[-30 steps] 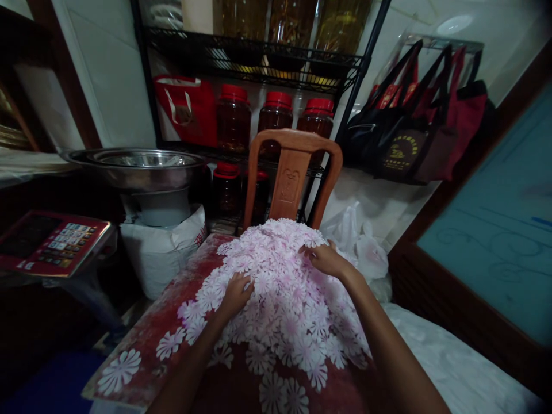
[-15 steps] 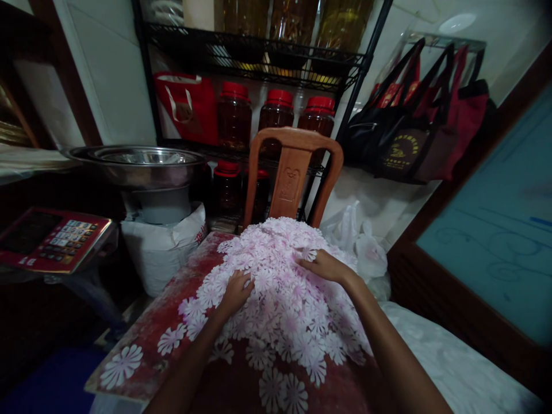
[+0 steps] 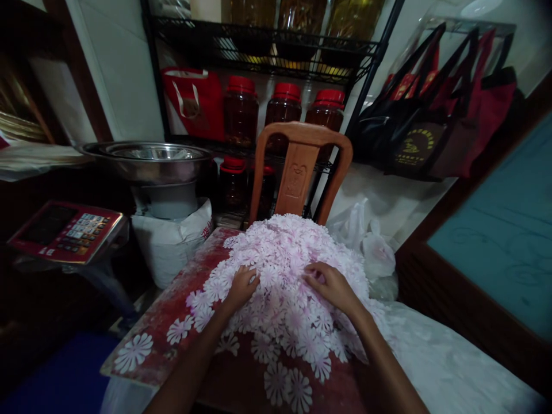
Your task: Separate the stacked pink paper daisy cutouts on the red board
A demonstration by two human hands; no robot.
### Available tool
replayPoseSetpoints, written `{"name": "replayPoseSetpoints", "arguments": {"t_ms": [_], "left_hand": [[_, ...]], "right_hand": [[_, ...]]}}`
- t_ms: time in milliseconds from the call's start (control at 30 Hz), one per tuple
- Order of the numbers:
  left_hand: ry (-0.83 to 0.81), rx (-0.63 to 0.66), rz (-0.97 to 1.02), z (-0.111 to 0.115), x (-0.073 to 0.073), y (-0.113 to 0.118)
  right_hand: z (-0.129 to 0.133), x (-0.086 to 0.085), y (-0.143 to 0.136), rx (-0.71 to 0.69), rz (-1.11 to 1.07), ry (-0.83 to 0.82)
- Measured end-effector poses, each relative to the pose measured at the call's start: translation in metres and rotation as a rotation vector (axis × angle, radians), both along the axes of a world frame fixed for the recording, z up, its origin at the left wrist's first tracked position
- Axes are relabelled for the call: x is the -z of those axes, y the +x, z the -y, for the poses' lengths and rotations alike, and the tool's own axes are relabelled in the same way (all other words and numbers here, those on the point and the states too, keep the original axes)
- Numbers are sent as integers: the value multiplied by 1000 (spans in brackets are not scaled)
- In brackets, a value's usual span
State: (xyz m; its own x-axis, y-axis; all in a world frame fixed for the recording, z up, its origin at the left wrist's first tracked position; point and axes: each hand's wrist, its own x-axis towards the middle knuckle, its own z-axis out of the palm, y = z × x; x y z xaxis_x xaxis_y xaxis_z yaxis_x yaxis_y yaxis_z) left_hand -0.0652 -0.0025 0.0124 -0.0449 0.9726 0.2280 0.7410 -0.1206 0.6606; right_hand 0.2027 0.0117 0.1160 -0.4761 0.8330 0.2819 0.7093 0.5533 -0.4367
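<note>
Both forearms extend forward. Left hand [image 3: 241, 286] palm down, fingers curled. Right hand [image 3: 331, 286] palm down, fingers spread.

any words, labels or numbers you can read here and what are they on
None can be read outright.
White sack: red characters at its edge, cut off and blurred.
Dark tote bag: round yellow emblem, lettering too small.
Red scale: rows of coloured keys, markings too small.
Chair back: a carved motif, no words.
Both hands, left hand and right hand, rest on unprinted paper flowers.
</note>
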Motion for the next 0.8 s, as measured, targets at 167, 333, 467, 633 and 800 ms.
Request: {"name": "replayPoseSetpoints", "arguments": {"t_ms": [167,333,467,633,800], "left_hand": [[-14,3,3,1,-2,0],[-14,6,26,1,0,0],[0,3,56,1,3,-1],[16,-22,95,0,6,0],[19,-38,167,0,9,1]], "right_hand": [[14,24,5,-90,-135,-34],[14,27,6,-13,-288,-8],[11,26,-2,27,-419,7],[0,65,-21,116,-583,-32],[-9,104,-30,186,-696,-110]]}}
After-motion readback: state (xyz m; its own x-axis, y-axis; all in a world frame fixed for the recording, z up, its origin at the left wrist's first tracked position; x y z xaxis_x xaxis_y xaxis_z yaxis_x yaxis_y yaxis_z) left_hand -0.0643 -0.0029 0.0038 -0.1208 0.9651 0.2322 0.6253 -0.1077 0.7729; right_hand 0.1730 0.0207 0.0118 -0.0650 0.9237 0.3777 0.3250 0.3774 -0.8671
